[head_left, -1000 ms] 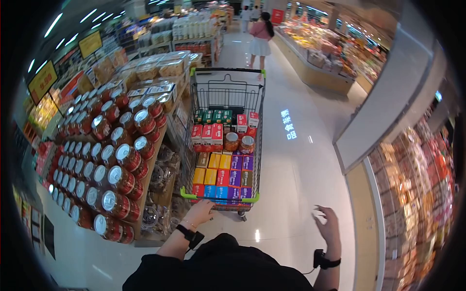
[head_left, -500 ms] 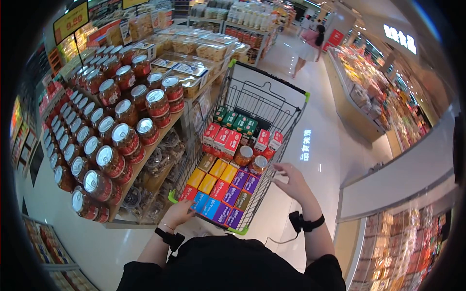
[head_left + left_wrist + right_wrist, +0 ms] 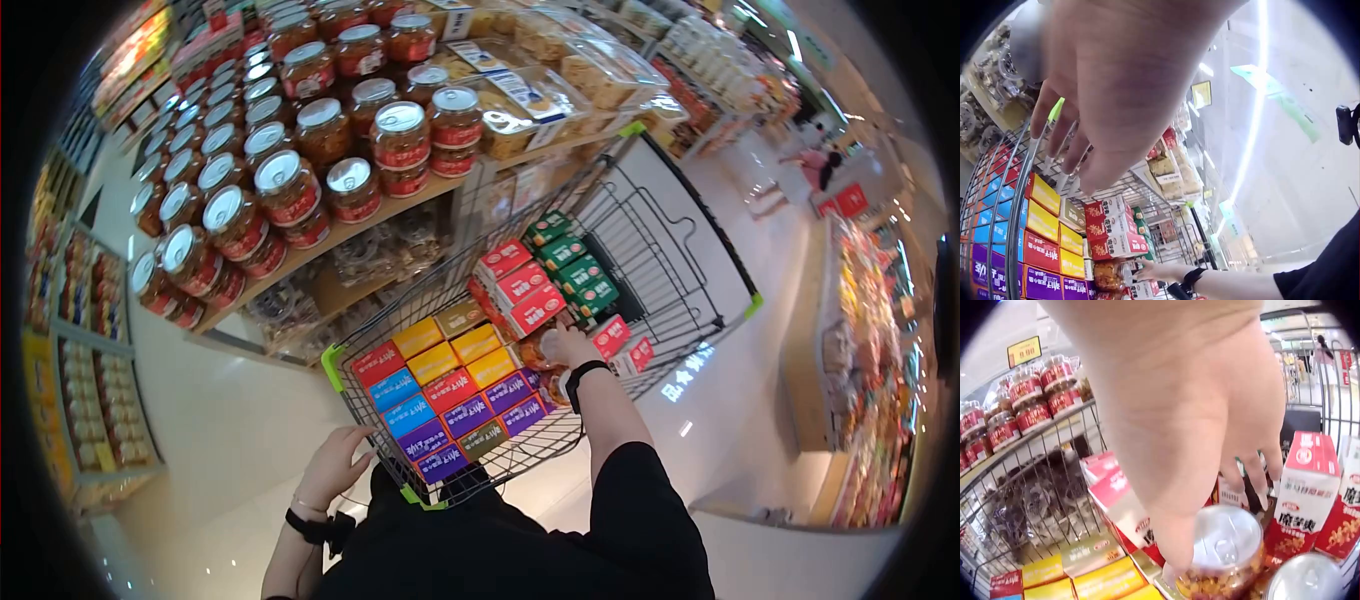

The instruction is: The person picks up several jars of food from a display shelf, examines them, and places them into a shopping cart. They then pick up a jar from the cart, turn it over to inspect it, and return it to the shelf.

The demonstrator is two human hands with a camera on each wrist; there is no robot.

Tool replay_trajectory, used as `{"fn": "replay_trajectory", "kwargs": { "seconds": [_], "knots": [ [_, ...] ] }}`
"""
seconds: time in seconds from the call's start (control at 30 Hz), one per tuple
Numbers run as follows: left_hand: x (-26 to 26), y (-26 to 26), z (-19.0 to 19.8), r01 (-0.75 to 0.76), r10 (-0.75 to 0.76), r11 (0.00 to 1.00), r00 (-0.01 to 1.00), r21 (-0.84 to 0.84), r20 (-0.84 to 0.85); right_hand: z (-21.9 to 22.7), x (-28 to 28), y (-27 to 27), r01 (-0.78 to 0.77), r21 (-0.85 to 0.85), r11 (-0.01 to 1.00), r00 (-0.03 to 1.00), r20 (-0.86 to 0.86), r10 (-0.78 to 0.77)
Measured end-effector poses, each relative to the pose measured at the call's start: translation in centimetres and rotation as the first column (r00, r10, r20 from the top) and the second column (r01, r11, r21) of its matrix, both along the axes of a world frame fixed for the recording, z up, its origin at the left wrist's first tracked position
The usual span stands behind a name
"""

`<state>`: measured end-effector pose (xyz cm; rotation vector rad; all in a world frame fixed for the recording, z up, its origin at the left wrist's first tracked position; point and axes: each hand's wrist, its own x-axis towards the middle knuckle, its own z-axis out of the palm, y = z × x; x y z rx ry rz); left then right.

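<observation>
My right hand (image 3: 572, 345) is down inside the shopping cart (image 3: 745, 262), over a glass jar (image 3: 1225, 550) with a silvery lid and reddish-brown food. In the right wrist view the thumb is beside the lid and the fingers stand spread beyond it, not curled round it. A second lidded jar (image 3: 1307, 578) stands alongside. My left hand (image 3: 335, 462) hovers loosely outside the cart's near left rim, holding nothing. Purple boxes (image 3: 470, 417), yellow boxes (image 3: 435, 361), blue boxes (image 3: 395, 388), red-and-white cartons (image 3: 520, 285) and green cartons (image 3: 580, 282) line the cart.
Left of the cart, a shelf carries stacked jars (image 3: 290, 190) with red labels and clear packs (image 3: 520, 105) of food. Bagged goods (image 3: 390, 245) lie below. A display counter (image 3: 815, 330) stands at right, and a person (image 3: 1324, 362) is further up the aisle.
My right hand has come from beside the cart down over the jar. The left hand has drawn back from the cart's near edge. The view has turned left, toward the jar shelf.
</observation>
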<state>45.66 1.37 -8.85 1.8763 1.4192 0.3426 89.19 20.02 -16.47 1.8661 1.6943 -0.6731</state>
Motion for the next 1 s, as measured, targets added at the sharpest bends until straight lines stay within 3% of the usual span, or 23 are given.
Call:
{"fn": "replay_trajectory", "kwargs": {
  "seconds": [0.03, 0.2, 0.3, 0.33, 0.4, 0.47, 0.5, 0.57, 0.6, 0.63, 0.67, 0.73, 0.8, 0.83, 0.87, 0.9, 0.97, 1.0],
  "knots": [
    [0.5, -1.3, 0.4, -0.051, 0.052, 0.998, 0.999, 0.028, -0.010, 0.1, -0.2, -0.5, 0.063, 0.044, 0.997, 0.998, -0.019, -0.062],
    [3.1, -5.6, 2.9, -0.217, 0.215, 0.976, 0.970, -0.005, -0.114, -3.9, 0.7, -0.3, 0.066, 0.107, 0.992, 0.998, -0.006, -0.065],
    [5.0, -6.7, 4.2, -0.265, 0.266, 0.964, 0.957, 0.023, -0.114, -9.7, 2.6, 0.3, -0.018, 0.168, 0.986, 0.999, 0.036, 0.012],
    [5.4, -6.9, 4.4, -0.283, 0.285, 0.958, 0.951, 0.039, -0.119, -8.7, 1.9, -0.1, -0.056, 0.210, 0.976, 0.998, 0.052, 0.046],
    [6.1, -7.1, 4.2, -0.267, 0.274, 0.959, 0.959, 0.091, -0.072, -6.2, 1.0, -0.9, -0.272, 0.206, 0.940, 0.962, 0.054, 0.266],
    [6.7, -6.9, 4.0, -0.291, 0.298, 0.952, 0.953, 0.098, -0.063, -4.2, 0.0, -1.9, -0.501, 0.248, 0.829, 0.862, 0.061, 0.503],
    [7.0, -6.9, 3.9, -0.301, 0.307, 0.949, 0.950, 0.094, -0.053, -2.5, -0.4, -2.3, -0.516, 0.251, 0.819, 0.853, 0.059, 0.519],
    [7.9, -6.1, 3.9, -0.344, 0.344, 0.937, 0.939, 0.069, 0.006, 1.5, -1.5, -3.0, -0.712, 0.220, 0.666, 0.640, -0.184, 0.746],
    [8.3, -5.5, 3.9, -0.365, 0.362, 0.930, 0.930, 0.042, 0.066, 4.2, -2.2, -3.5, -0.725, 0.229, 0.650, 0.622, -0.188, 0.760],
    [8.9, -4.9, 3.9, -0.406, 0.409, 0.912, 0.891, -0.056, 0.195, 7.3, -3.0, -4.1, -0.718, 0.232, 0.656, 0.571, -0.342, 0.746],
    [9.6, -4.3, 3.7, -0.430, 0.457, 0.889, 0.832, -0.157, 0.314, 10.2, -3.8, -4.9, -0.712, 0.231, 0.663, 0.504, -0.490, 0.711],
    [10.8, -3.4, 2.3, -0.381, 0.541, 0.839, 0.659, -0.389, 0.522, 15.6, -5.0, -6.6, -0.699, 0.302, 0.648, 0.413, -0.569, 0.711],
    [12.3, -2.5, 4.3, -0.087, 0.658, 0.724, 0.386, -0.684, 0.647, 19.1, -5.8, -8.0, -0.671, 0.372, 0.642, 0.321, -0.635, 0.703],
    [12.9, -2.4, 4.4, -0.102, 0.656, 0.729, 0.387, -0.677, 0.648, 20.4, -6.0, -8.4, -0.625, 0.465, 0.627, 0.225, -0.662, 0.715],
    [13.6, -2.3, 4.1, 0.106, 0.689, 0.697, 0.173, -0.709, 0.704, 21.3, -6.3, -8.6, -0.568, 0.550, 0.612, 0.130, -0.674, 0.727],
    [14.1, -2.3, 4.0, 0.319, 0.721, 0.667, -0.046, -0.673, 0.692, 21.9, -6.5, -8.8, -0.569, 0.559, 0.603, 0.122, -0.668, 0.734],
    [14.8, -2.7, 4.0, 0.358, 0.660, 0.722, -0.099, -0.592, 0.745, 22.8, -6.8, -9.2, -0.477, 0.676, 0.562, -0.006, -0.642, 0.767],
    [15.0, -2.7, 4.1, 0.398, 0.602, 0.764, -0.152, -0.509, 0.784, 22.6, -7.1, -9.2, -0.477, 0.682, 0.555, -0.012, -0.636, 0.772]
  ]
}}
